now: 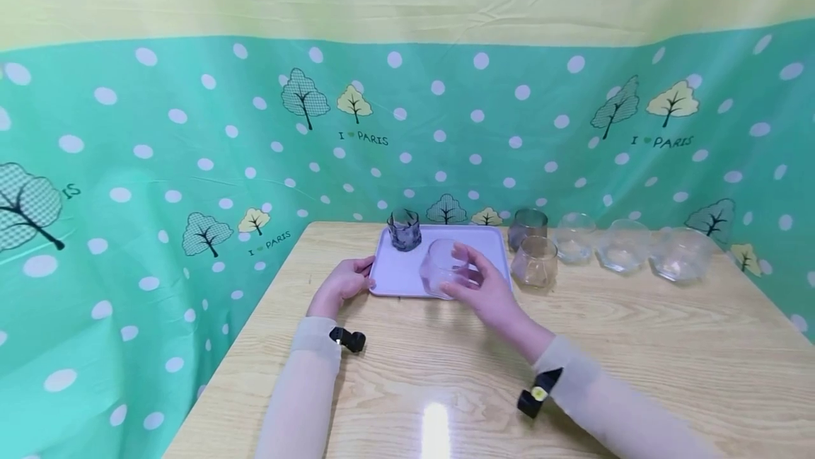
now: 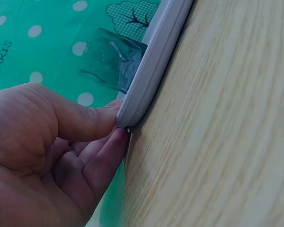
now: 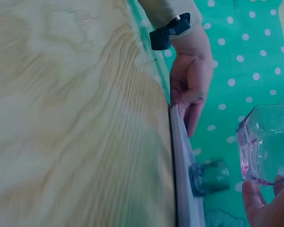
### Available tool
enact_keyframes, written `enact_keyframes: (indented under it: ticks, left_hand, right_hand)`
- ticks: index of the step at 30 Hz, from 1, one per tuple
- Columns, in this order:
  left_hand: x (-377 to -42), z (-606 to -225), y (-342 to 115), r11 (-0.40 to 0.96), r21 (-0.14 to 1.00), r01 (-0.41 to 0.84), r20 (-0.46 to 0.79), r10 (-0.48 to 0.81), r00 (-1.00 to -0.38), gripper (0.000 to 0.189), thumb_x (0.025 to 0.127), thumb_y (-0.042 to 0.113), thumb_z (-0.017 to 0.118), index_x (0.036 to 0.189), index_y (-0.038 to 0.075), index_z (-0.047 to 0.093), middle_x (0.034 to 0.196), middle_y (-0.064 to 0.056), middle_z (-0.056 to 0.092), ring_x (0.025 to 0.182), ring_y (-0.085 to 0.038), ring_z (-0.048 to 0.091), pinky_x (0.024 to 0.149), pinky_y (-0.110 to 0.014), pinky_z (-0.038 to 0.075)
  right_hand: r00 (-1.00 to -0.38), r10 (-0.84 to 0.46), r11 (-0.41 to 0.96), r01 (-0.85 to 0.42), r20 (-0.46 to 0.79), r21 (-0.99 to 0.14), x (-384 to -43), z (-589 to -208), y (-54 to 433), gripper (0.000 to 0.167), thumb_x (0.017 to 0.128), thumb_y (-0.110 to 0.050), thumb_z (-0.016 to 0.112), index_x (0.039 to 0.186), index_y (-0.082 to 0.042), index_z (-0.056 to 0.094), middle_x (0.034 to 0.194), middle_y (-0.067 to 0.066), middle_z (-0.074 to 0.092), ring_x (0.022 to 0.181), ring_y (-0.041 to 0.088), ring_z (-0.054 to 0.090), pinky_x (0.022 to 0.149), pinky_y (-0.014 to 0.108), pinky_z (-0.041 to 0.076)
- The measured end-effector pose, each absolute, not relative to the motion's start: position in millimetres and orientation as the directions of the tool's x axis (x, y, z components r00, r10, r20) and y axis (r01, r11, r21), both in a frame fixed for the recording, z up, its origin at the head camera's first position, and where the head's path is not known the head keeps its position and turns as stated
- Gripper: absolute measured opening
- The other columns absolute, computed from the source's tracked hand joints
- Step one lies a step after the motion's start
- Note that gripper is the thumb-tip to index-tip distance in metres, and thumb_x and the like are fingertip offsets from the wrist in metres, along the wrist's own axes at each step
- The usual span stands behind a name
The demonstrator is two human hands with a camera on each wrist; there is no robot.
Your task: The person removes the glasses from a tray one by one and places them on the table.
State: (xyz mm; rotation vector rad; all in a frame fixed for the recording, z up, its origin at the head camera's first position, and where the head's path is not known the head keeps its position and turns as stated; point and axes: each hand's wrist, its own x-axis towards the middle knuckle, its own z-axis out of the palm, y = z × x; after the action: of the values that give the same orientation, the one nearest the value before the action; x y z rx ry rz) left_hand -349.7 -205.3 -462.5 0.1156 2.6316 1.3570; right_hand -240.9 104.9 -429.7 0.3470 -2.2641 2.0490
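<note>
My left hand (image 1: 344, 281) pinches the left front corner of a pale lilac tray (image 1: 396, 276), thumb on top of the rim and fingers below, as the left wrist view shows. A small dark grey glass (image 1: 405, 233) stands upright at the tray's back left. My right hand (image 1: 489, 293) holds a clear, faceted drinking glass (image 1: 436, 269) over the front middle of the tray. In the right wrist view this clear glass (image 3: 261, 146) appears apart from the tray (image 3: 183, 165), with fingers around its side.
Right of the tray stand a grey glass (image 1: 527, 224) and a faintly amber glass (image 1: 535, 266). Farther right is a row of clear glasses (image 1: 624, 248). A green polka-dot cloth (image 1: 446, 134) hangs behind the wooden table (image 1: 395, 374).
</note>
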Motion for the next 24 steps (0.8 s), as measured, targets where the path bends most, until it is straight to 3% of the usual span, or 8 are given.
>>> enact_keyframes:
  ticks: [9, 18, 24]
  left_hand:
    - [-349.5, -461.8, -203.5, 0.581, 0.814, -0.016, -0.128, 0.151, -0.98, 0.069, 0.095, -0.001, 0.071, 0.159, 0.005, 0.048, 0.159, -0.017, 0.051, 0.156, -0.037, 0.032, 0.129, -0.052, 0.024]
    - [-350.7, -462.2, -203.1, 0.586, 0.81, -0.031, -0.142, 0.144, -0.979, 0.068, 0.096, 0.0, 0.071, 0.16, 0.007, 0.048, 0.159, -0.016, 0.052, 0.157, -0.035, 0.032, 0.129, -0.05, 0.024]
    - [-350.3, -463.6, -204.0, 0.594, 0.804, -0.019, -0.134, 0.149, -0.98, 0.069, 0.095, 0.0, 0.071, 0.159, 0.006, 0.048, 0.159, -0.016, 0.052, 0.157, -0.036, 0.032, 0.129, -0.051, 0.025]
  right_hand:
    - [-0.963, -0.067, 0.248, -0.27, 0.262, -0.93, -216.2, -412.8, 189.0, 0.085, 0.092, -0.018, 0.086, 0.164, -0.017, 0.041, 0.155, 0.015, 0.051, 0.135, 0.036, 0.058, 0.107, 0.024, 0.051]
    - [-0.92, 0.024, 0.097, -0.387, 0.39, -0.917, -202.0, -406.7, 259.2, 0.08, 0.096, 0.004, 0.076, 0.165, -0.011, 0.038, 0.152, 0.005, 0.053, 0.121, 0.01, 0.063, 0.098, 0.016, 0.054]
    - [-0.935, 0.073, 0.214, -0.326, 0.348, -0.921, -207.3, -414.1, 306.4, 0.082, 0.099, -0.004, 0.076, 0.168, -0.017, 0.033, 0.159, 0.006, 0.048, 0.124, 0.005, 0.059, 0.095, 0.009, 0.051]
